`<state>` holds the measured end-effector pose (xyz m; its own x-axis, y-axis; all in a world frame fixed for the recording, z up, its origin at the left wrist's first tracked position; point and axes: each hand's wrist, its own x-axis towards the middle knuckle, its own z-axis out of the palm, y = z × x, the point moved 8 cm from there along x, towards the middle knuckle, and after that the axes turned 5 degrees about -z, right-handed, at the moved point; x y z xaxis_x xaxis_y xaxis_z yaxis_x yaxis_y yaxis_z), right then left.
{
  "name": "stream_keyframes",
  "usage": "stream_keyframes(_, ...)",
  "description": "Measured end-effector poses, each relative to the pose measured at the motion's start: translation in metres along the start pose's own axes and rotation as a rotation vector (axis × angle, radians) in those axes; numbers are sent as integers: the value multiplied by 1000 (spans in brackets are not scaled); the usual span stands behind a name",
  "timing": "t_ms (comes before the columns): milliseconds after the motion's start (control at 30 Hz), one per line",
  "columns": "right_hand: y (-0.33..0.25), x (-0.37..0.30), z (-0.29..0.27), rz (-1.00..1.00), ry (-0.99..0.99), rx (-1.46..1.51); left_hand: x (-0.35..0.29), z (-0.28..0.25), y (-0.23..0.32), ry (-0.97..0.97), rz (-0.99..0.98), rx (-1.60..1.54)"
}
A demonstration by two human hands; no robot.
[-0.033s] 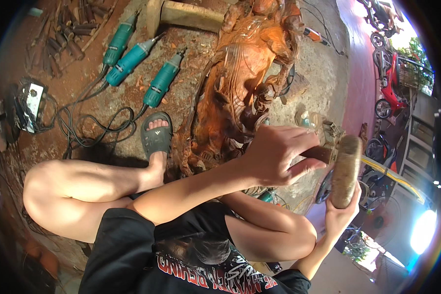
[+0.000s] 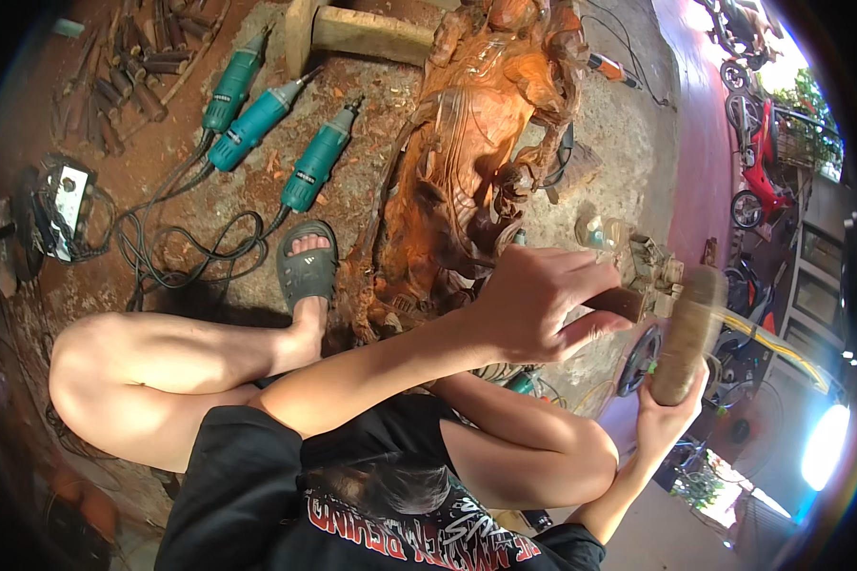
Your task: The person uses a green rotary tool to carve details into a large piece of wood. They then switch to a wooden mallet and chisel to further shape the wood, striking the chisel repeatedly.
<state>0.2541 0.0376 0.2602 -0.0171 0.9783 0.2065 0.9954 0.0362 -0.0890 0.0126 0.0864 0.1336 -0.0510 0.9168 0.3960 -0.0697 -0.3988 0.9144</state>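
My left hand (image 2: 543, 300) is closed around the dark wooden handle of a chisel (image 2: 619, 303), its butt pointing right; the blade is hidden behind the hand. In my right hand (image 2: 671, 411), fingers wrapped round it, a thick rounded wooden mallet (image 2: 687, 343) stands nearly upright in the picture, a little blurred. A small gap lies between the mallet and the chisel's butt. Beyond my left hand is a glossy orange-brown wood carving (image 2: 467, 143) with curled folds and knobbly edges, right by my legs.
Three green corded rotary tools (image 2: 316, 160) lie on the ground left of the carving. Many dark tool handles (image 2: 129, 71) are piled at the far left. A white power strip (image 2: 67, 211) sits among cables. A wooden bench (image 2: 371, 33) stands behind; motorbikes (image 2: 757, 171) are at right.
The mallet and my right hand have shifted slightly right, away from the chisel's butt. My left hand keeps its place on the chisel.
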Motion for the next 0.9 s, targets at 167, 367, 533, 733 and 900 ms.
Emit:
stream_keyframes(167, 16, -10, 2, 6, -2, 13, 3, 4, 2, -25, 1, -32)
stream_keyframes(367, 87, -25, 14, 236, 57, 348, -15, 30, 26, -134, 285, 14)
stream_keyframes(533, 106, -29, 35, 274, -8, 652, -58, 69, 57, -385, 431, 168)
stream_keyframes(733, 150, -66, 99, 364, -143, 698, -59, 77, 53, -523, 420, 284)
stream_keyframes(900, 131, -105, 179, 521, -114, 929, -60, 61, 22, -529, 421, 451)
